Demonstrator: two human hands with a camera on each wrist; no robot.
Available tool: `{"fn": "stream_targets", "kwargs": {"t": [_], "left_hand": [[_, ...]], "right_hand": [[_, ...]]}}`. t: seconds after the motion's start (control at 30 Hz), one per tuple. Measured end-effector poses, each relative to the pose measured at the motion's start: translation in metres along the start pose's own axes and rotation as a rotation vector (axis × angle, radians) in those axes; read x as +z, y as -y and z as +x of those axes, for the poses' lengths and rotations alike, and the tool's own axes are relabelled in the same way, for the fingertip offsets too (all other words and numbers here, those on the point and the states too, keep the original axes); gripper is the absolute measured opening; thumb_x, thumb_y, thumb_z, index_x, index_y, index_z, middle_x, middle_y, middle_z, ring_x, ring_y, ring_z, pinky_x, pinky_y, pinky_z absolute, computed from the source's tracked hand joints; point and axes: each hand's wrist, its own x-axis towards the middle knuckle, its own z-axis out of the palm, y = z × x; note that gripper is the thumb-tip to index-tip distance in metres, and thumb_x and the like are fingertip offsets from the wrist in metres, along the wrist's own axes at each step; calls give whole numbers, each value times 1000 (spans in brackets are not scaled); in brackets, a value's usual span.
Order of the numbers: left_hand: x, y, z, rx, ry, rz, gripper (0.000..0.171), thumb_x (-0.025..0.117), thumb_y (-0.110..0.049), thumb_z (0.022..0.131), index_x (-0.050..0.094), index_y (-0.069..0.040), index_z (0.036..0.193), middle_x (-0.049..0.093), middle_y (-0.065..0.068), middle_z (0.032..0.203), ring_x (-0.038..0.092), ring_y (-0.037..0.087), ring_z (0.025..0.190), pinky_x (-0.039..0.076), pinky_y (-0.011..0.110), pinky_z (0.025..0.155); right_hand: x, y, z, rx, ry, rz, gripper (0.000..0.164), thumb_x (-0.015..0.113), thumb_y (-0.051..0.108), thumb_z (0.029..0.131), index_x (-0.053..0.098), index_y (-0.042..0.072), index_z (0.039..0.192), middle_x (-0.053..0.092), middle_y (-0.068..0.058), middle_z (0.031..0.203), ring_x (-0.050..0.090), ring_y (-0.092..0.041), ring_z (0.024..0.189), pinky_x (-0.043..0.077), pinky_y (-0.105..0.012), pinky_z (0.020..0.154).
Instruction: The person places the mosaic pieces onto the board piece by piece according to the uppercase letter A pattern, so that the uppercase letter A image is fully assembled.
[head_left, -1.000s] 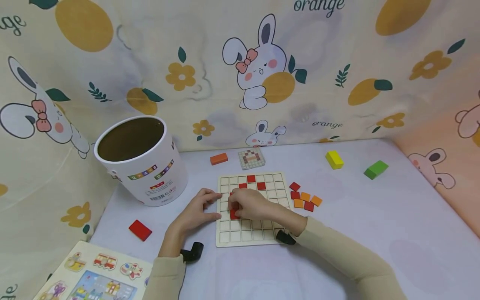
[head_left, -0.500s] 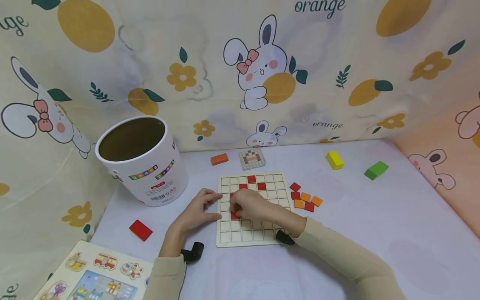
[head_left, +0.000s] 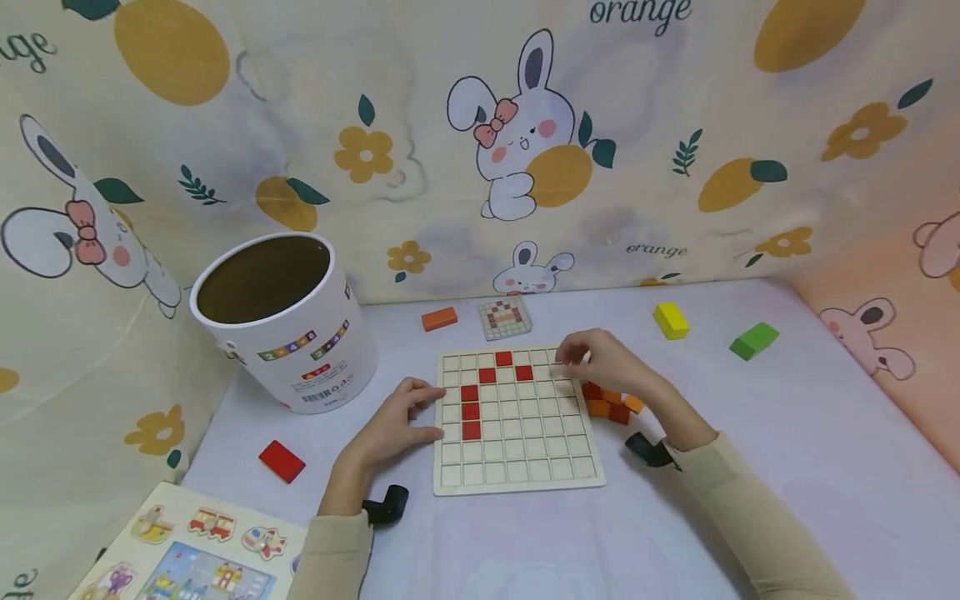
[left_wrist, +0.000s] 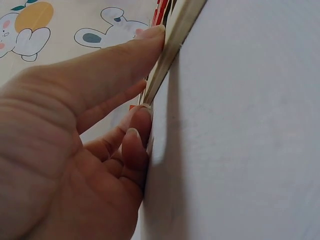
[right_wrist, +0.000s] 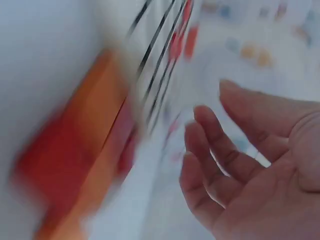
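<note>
- Picture board: lies on the surface near-left of the grid board, cut off by the frame; a train and an aircraft show among its pictures.
- Red block: flat, well apart to the left of the grid board.
- Left hand: at the grid board's left edge; thumb and fingers spread apart, tips touching that edge, confirmed in the left wrist view.
- Grid board: flat, pale, seven cells by seven. Six red tiles sit in its cells: one mid far row, two in the next row, three stacked in the second column from the left.
- Loose tiles: red and orange, just beside the grid board's right edge; partly hidden by the right hand.
- Right hand: raised over the grid board's far right part; fingers loosely bent and spread, thumb apart.
- White bucket: upright, left of and beyond the grid board.
- Green block and yellow block: beyond the grid board, to its right.
- Orange block and pattern card: just beyond the grid board's far edge.
- Printed backdrop: behind the grid board, showing rabbits and oranges.
</note>
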Motion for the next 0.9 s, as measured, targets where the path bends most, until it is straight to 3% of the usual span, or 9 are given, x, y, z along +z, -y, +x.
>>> {"fn": "stream_targets", "kwargs": {"t": [0.13, 0.27, 0.57, 0.9], "left_hand": [[1, 0, 0, -2, 1, -1, 58, 84, -14, 80, 63, -10, 134, 50, 4, 124, 46, 22, 111, 42, 42, 95], [2, 1, 0, 4, 4, 2, 58, 84, -14, 80, 63, -10, 134, 50, 4, 124, 46, 22, 111, 41, 41, 95], [0, 1, -1, 1, 0, 8, 58, 84, -15, 81, 63, -12, 135, 50, 3, 123, 45, 21, 110, 42, 40, 93], [1, 2, 0, 12, -5, 8, 58, 84, -13, 80, 63, -10, 134, 50, 3, 123, 46, 21, 110, 42, 39, 93]], "right_hand": [[-19, -38, -7, 109, 18, 39, 22, 65, 0, 90, 68, 1, 112, 65, -14, 109, 56, -30, 98, 51, -36, 83], [-23, -56, -9, 86, 62, 61, 27, 65, -2, 90, 67, 1, 117, 65, -14, 116, 55, -31, 106, 47, -45, 95], [-16, -55, -8, 63, 81, 32, 30, 58, -12, 88, 66, 2, 114, 63, -11, 113, 53, -32, 107, 44, -52, 99], [-17, -55, -9, 64, 73, 6, 27, 64, -11, 88, 66, 2, 112, 63, -10, 111, 55, -30, 102, 47, -49, 97]]}}
